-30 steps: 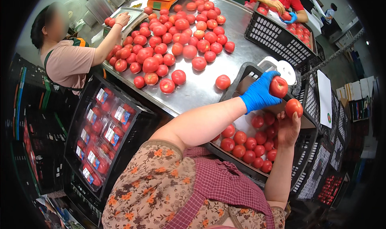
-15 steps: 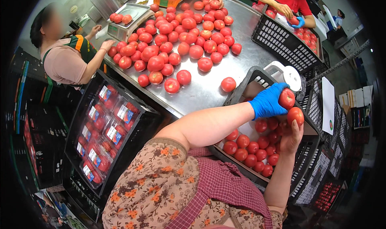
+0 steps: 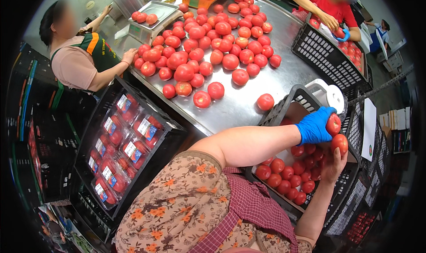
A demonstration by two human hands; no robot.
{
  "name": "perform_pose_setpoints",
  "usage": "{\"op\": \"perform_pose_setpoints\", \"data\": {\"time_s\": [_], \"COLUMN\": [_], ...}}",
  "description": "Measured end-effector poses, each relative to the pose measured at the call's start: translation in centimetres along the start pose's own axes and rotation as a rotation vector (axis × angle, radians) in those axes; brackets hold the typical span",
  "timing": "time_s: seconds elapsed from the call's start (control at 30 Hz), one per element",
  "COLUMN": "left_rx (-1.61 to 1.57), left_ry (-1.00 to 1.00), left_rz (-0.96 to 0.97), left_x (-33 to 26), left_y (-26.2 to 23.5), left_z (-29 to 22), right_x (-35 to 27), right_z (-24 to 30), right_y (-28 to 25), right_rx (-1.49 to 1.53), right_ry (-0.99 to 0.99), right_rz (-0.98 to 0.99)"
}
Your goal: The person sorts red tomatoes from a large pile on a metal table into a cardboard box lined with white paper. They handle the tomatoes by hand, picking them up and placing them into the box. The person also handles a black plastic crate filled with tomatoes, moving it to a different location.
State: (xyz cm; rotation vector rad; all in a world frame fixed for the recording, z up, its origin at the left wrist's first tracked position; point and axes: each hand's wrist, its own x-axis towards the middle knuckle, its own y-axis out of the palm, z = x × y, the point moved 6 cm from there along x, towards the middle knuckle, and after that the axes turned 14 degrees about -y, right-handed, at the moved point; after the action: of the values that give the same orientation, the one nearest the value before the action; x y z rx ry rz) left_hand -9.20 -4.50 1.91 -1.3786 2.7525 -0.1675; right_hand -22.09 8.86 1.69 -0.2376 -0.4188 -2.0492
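Two hands, a tomato in each, over a black crate

The blue-gloved left hand [image 3: 314,127] curls around a smooth round tomato [image 3: 333,123]; the bare right hand [image 3: 332,162], just below, cups another tomato [image 3: 339,143] on its fingertips. Both hang above the slotted plastic crate [image 3: 288,106] of glossy tomatoes, its far corner hidden behind them.

A blue disposable glove covers the left hand [image 3: 316,127], snug to the wrist. The right hand [image 3: 333,164] is ungloved. Short floral sleeves in brown and orange, and a maroon checked apron over the front.
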Motion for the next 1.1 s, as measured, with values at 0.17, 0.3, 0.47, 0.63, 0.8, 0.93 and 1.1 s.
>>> {"op": "perform_pose_setpoints", "data": {"time_s": [0.17, 0.3, 0.47, 0.63, 0.8, 0.93, 1.1], "left_rx": [0.03, 0.038, 0.058, -0.065, -0.187, -0.228, -0.399], "left_ry": [-0.049, -0.074, -0.092, 0.004, 0.092, 0.085, 0.021], "left_rz": [0.03, 0.035, 0.062, 0.071, 0.024, 0.082, 0.17], "left_x": [-0.1, -0.4, -0.9, -0.6, -0.1, -0.2, -0.8], "left_y": [-0.1, -0.2, -0.6, -0.1, -1.0, -0.6, 0.2], "left_z": [0.0, 0.1, -0.1, 0.6, 0.5, -0.6, -1.3], "right_x": [0.0, -0.1, -0.3, -0.1, 0.5, 0.1, 0.0], "right_z": [-0.1, 0.3, 1.0, 2.3, 3.4, 3.2, 3.2], "right_y": [-0.8, -0.1, 1.0, 2.3, 3.3, 3.3, 2.6], "right_rx": [-0.114, -0.22, -0.301, -0.352, -0.462, -0.242, -0.24], "right_ry": [-0.045, -0.068, -0.071, -0.102, -0.13, -0.13, -0.161], "right_rz": [0.033, 0.039, 0.034, 0.037, 0.073, 0.094, 0.086]}}
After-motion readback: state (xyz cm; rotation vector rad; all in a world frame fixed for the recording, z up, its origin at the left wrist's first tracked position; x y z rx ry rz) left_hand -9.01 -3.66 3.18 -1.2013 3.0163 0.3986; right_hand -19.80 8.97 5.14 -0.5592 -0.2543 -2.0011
